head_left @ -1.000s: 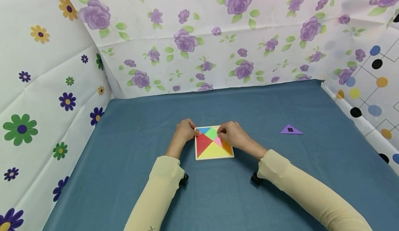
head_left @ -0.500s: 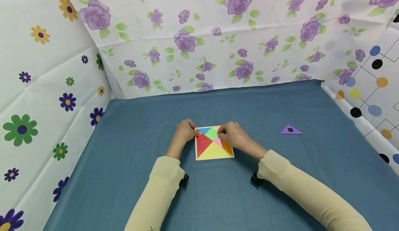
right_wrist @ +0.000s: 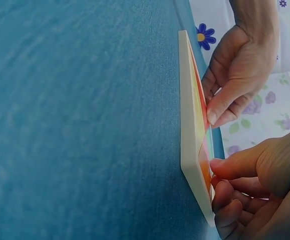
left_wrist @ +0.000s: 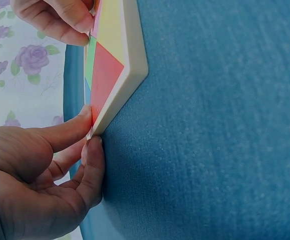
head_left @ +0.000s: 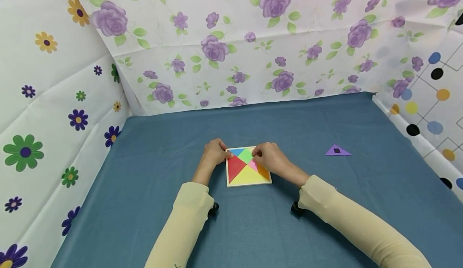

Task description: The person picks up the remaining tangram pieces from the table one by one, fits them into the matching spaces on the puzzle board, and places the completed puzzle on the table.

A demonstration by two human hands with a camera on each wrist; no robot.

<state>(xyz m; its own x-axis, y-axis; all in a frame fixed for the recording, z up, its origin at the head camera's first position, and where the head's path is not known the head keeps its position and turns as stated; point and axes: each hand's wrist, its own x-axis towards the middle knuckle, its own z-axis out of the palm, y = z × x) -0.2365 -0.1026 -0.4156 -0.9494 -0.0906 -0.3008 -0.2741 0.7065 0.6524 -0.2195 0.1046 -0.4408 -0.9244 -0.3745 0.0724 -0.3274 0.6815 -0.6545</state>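
A square tangram puzzle (head_left: pixel 249 176) in a pale wooden tray lies on the blue cloth, with red, yellow, blue, green, pink and orange pieces showing. My left hand (head_left: pixel 213 152) grips the tray's far left corner; in the left wrist view its thumb is on top and a finger at the side. My right hand (head_left: pixel 272 156) covers the far right part. Its curled thumb and fingers pinch at a tangram piece beside the green piece (head_left: pixel 246 155); the fingers mostly hide what is between them. A purple triangle piece (head_left: pixel 343 152) with a dark square lies apart to the right.
Blue cloth (head_left: pixel 162 219) covers the table around the tray. A floral sheet (head_left: pixel 246 75) hangs along the back. Patterned sheets stand at the left (head_left: pixel 54 139) and right (head_left: pixel 427 107). A small black device (head_left: pixel 297 209) is under the right sleeve.
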